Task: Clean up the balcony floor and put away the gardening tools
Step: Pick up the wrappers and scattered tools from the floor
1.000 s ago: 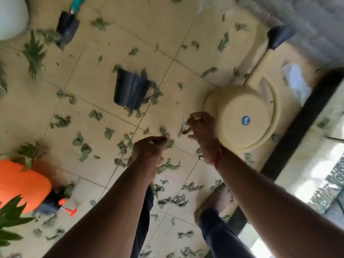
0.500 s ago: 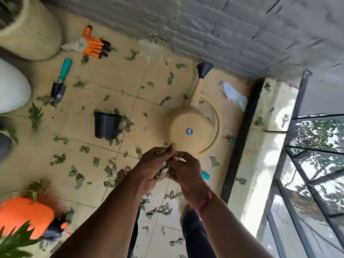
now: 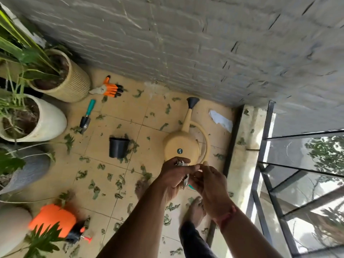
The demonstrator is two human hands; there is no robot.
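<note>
Left hand [image 3: 174, 176] and right hand [image 3: 210, 183] meet, both curled round gathered leaves [image 3: 181, 163].

A grey brick wall [image 3: 186, 43] rises at the top. At left stand a ribbed beige planter [image 3: 78, 83], a white planter [image 3: 52, 121] and a grey planter [image 3: 31, 170]. A black railing [image 3: 262, 146] stands at right.

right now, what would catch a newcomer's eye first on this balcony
Low in the centre, the left hand grips a clump of crumpled grey-green leaves while the right hand touches it. Just beyond them a pale yellow plastic watering can lies on the beige tiled floor, which is strewn with green leaf scraps. An orange plastic sprayer sits at lower left.
</note>
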